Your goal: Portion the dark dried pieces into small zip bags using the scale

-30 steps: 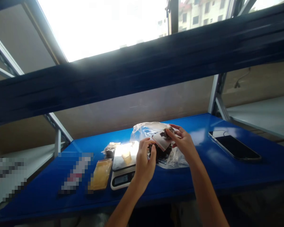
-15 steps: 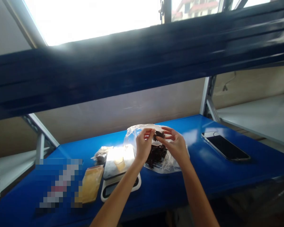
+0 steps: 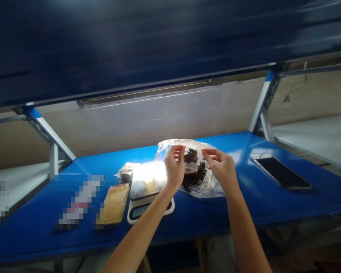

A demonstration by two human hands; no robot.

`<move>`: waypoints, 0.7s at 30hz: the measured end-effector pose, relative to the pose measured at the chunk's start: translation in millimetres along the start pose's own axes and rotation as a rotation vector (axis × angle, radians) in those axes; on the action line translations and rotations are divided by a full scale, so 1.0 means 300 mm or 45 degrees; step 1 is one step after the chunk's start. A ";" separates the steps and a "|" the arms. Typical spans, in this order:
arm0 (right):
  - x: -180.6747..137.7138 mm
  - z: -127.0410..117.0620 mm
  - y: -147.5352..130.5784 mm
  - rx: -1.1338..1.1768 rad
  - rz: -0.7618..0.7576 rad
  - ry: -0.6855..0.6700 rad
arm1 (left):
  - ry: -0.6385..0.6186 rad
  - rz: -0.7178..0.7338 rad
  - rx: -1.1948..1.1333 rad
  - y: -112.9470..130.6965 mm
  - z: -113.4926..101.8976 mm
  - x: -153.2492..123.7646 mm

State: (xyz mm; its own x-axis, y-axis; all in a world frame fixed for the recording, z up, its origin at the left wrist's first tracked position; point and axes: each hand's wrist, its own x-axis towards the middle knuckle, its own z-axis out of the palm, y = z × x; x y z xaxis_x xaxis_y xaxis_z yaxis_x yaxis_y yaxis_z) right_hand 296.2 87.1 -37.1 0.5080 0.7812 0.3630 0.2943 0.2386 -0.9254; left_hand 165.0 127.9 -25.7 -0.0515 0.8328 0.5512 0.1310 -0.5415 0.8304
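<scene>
Both hands are raised over a large clear plastic bag (image 3: 216, 186) that lies spread on the blue table. Dark, dried-looking strips (image 3: 193, 179) sit in it. Between my hands hangs a small clear bag (image 3: 191, 166) with a clump of dark pieces (image 3: 191, 155) in it. My left hand (image 3: 175, 167) pinches its left upper edge with thumb and fingers. At the right upper edge, the fingertips of my right hand (image 3: 220, 165) are pressed together. The small bag's outline is faint against the larger bag.
Left of the bag stands a white kitchen scale (image 3: 170, 206) with a small yellowish cup (image 3: 149, 184) on it. Farther left lie a yellowish packet (image 3: 113, 204) and a small clear bag with dark contents (image 3: 127, 173). A phone (image 3: 284, 172) lies right. A dark blue shelf (image 3: 159, 49) overhangs the table.
My hands have spread apart, and the dark pieces between them show more plainly in the small bag. The view has tipped downward, so the window is out of sight.
</scene>
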 end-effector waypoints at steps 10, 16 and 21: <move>-0.026 0.046 -0.036 -0.044 -0.106 0.094 | -0.028 0.189 0.050 0.008 -0.003 -0.011; -0.028 0.041 -0.044 0.088 -0.056 0.114 | -0.088 0.121 0.020 0.003 0.002 -0.011; -0.026 0.036 -0.052 0.192 -0.010 0.173 | -0.141 0.086 -0.059 0.017 0.003 -0.018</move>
State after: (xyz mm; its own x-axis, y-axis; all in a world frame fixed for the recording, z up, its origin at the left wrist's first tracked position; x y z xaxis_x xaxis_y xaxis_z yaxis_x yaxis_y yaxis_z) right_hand 278.8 83.6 -26.9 0.6137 0.6964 0.3721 0.1792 0.3360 -0.9246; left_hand 166.8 120.6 -24.5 0.0655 0.8003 0.5960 0.0844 -0.5996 0.7958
